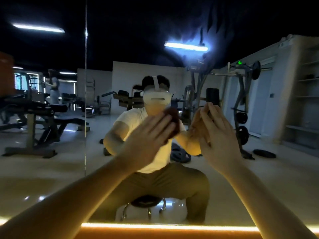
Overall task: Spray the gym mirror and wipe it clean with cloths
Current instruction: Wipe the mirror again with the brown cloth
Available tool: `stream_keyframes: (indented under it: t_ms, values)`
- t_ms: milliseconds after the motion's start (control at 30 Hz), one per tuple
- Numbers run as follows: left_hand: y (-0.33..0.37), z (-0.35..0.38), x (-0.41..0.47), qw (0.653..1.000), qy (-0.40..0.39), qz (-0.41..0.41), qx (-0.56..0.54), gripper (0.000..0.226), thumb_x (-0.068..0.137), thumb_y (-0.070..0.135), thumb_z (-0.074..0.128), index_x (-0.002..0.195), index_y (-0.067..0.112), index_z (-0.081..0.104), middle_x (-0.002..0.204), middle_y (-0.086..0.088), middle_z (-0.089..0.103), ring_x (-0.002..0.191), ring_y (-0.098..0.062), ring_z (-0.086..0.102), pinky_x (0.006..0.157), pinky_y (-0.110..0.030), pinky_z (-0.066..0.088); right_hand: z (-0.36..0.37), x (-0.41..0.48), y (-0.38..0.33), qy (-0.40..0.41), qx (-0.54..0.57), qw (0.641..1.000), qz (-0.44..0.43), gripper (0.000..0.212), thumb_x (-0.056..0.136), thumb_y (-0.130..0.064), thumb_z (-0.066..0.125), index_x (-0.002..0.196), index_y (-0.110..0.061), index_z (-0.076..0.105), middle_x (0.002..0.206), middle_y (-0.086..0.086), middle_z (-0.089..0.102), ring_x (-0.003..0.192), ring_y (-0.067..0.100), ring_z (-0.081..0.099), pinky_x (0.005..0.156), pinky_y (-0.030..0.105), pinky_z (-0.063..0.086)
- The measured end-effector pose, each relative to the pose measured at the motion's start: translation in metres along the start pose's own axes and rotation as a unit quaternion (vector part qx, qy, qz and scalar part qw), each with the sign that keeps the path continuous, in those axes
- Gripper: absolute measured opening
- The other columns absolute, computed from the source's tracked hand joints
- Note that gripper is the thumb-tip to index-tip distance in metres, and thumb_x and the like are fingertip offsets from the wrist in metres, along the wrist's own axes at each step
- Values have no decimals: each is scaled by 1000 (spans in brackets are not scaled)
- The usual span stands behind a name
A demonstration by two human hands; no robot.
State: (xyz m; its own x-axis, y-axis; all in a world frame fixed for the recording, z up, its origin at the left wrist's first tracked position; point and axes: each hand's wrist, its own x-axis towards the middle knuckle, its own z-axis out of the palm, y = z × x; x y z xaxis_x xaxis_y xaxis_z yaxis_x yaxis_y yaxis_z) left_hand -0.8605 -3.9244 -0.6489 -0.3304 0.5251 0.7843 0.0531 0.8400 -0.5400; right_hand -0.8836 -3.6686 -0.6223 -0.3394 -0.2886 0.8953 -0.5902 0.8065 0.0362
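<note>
The cloth (173,116) was a dark reddish wad, soft and light, bunched against the mirror (51,169) near the middle of its width and well above the bottom edge. It would likely crumple and slide easily on the glass, so it was best taken with the flat of the fingers spread over the bunch rather than by a loose corner. The left hand (149,136) lay over it that way, fingers nearly straight and pressing it to the glass. The hand was blurred, and whether the thumb pinched the cloth from below could not be told.

Just to its right the right hand (218,135) was open, fingers straight and together, its fingertips at the glass, holding nothing. The mirror itself was rigid, slick and breakable — even pressure seemed wiser than a hard shove. A vertical seam (85,100) ran left of the hands, and a lit strip (169,227) ran along the bottom edge.
</note>
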Motion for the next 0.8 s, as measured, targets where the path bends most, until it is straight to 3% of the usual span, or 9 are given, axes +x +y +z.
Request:
stream_keyframes:
  t_ms: [100,167,300,367,500,600,700,800]
  values:
    - [-53,-10,-63,994,11,-105,1,71,101,22,55,161,7,20,166,-24,26,156,-41,21,126,-59,21,12,-17,-6,16,-5,1000,8,65,101,-39,36,161,-14,29,171,11,19,158,28,13,125,55,21]
    - [-66,-11,-99,984,22,-178,-17,63,109,33,41,161,4,22,167,-26,21,158,-40,16,125,-61,23,20,-34,-8,25,-2,999,22,66,101,-36,42,161,-16,25,171,11,16,158,29,13,125,54,20]
    - [-11,6,-101,943,68,-315,-88,66,105,25,47,161,-2,25,169,-27,17,159,-42,14,123,-64,22,32,-76,-5,24,4,999,45,67,97,-28,47,161,-12,30,171,12,15,158,31,15,123,57,27]
    - [35,17,-88,934,71,-326,-127,69,104,20,52,163,1,21,171,-25,14,160,-39,9,125,-63,19,37,-96,6,11,9,999,43,69,96,-26,46,161,-10,30,171,12,15,159,29,13,123,56,27]
    - [131,32,-77,952,27,-264,-150,70,106,25,47,165,12,12,173,-13,2,162,-32,-1,130,-56,9,38,-114,24,-18,12,1000,19,72,94,-20,49,162,-11,27,173,7,10,160,23,5,126,48,16]
    - [165,42,-93,981,-47,-128,-136,71,106,32,45,166,14,12,174,-11,2,162,-30,0,130,-50,8,40,-111,22,-8,27,999,40,70,95,-20,46,162,-13,29,173,4,11,160,20,5,127,48,17]
    - [124,43,-130,994,-85,12,-65,70,103,21,41,167,18,11,174,-9,3,162,-29,3,131,-47,4,46,-112,17,11,39,998,55,71,94,-17,47,162,-13,28,173,7,12,160,21,5,126,53,19]
    - [61,31,-178,992,-103,76,-12,58,109,9,20,166,18,16,173,-11,12,161,-30,8,131,-50,7,51,-113,12,27,52,996,61,69,95,-15,46,162,-11,29,172,10,13,160,24,5,127,54,16]
